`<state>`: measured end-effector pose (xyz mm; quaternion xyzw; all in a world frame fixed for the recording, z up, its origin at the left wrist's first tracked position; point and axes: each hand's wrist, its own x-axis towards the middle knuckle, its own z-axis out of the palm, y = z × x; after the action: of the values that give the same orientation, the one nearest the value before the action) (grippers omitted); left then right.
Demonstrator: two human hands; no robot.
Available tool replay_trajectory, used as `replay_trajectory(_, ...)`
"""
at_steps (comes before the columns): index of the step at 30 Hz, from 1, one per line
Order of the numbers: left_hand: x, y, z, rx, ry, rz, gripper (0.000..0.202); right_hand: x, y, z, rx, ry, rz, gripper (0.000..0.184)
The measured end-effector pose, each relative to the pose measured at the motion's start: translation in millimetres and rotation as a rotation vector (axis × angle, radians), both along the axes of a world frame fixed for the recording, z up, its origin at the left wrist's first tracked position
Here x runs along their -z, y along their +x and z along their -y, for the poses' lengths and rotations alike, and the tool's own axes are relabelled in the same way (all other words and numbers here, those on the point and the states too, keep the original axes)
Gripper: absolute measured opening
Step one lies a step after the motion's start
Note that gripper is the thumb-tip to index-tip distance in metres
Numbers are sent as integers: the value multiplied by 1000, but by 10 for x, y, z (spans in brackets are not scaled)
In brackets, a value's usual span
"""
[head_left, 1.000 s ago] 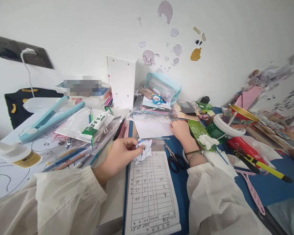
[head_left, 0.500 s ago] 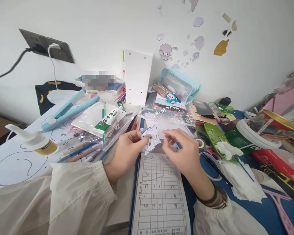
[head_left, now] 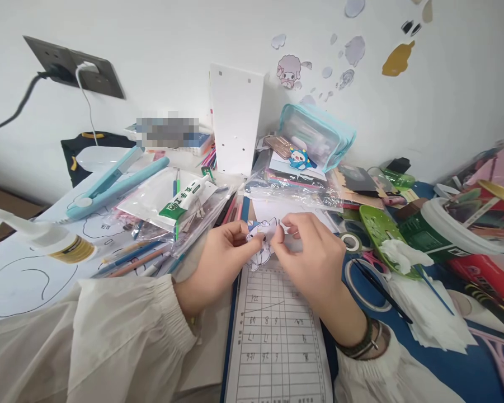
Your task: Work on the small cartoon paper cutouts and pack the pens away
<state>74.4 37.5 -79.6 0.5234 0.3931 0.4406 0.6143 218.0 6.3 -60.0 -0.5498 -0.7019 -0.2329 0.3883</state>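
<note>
A small white paper cutout (head_left: 258, 254) of a cartoon figure with dark outlines and blue touches is held up between my hands. My left hand (head_left: 222, 260) pinches its left side, thumb in front and fingers behind. At the cutout's right edge, my right hand (head_left: 308, 257) closes thumb and index finger on the paper, its other fingers curled. Below both hands lies a printed form (head_left: 279, 336) with handwritten numbers in a grid. Part of the cutout is hidden behind my thumbs.
Left are a glue bottle (head_left: 46, 240), a light-blue hair straightener (head_left: 113, 184) and bagged supplies (head_left: 184, 207). A white box (head_left: 237, 120) stands behind. To the right are tape rolls (head_left: 351, 243), a green tray (head_left: 377, 226), tissues (head_left: 428, 313) and a green-and-white tub (head_left: 432, 235).
My right hand has moved left onto the cutout's right edge, where it was apart before. My left hand keeps its pinch. The camera view has shifted slightly.
</note>
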Motion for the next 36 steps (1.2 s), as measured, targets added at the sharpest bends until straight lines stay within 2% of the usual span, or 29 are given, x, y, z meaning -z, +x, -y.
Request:
replay_trajectory(11,40,-11,-1,45,79,0,13,31,5,0,-120,-95,-67,11)
replay_trajectory(16,22,-14,-4,41,43,6,15,14,21,-13,-253,-230,-347,15)
replay_trajectory(24,-38,-4,-19,58,-94,54,20,17,129,-43,-362,-547,-1034,6)
replay_trajectory(34,-57,0,-8,83,-115,25,19,27,193,-96,-420,-846,-1176,20)
replay_trajectory(36,-65,0,-5,94,-116,27,18,44,195,-105,-429,-865,-1219,19)
